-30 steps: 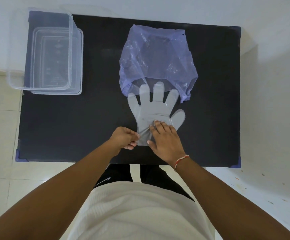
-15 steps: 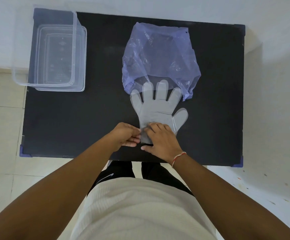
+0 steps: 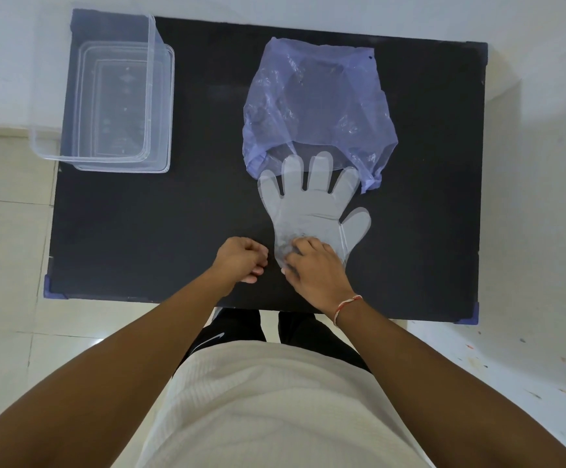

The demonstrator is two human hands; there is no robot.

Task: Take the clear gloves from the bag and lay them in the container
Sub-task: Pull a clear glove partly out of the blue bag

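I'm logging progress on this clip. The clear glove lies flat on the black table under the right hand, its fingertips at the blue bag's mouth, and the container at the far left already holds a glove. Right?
Not quite. The head view shows the container holding no glove. The rest stands: the clear glove lies flat on the black table under the right hand, fingertips at the blue bag mouth.

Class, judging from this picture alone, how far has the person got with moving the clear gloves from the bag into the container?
Done: a clear glove lies nearly out of the purple bag, fingertips at its mouth. In hand: the right hand presses its cuff; the left hand is curled beside it. Left: the container looks empty.
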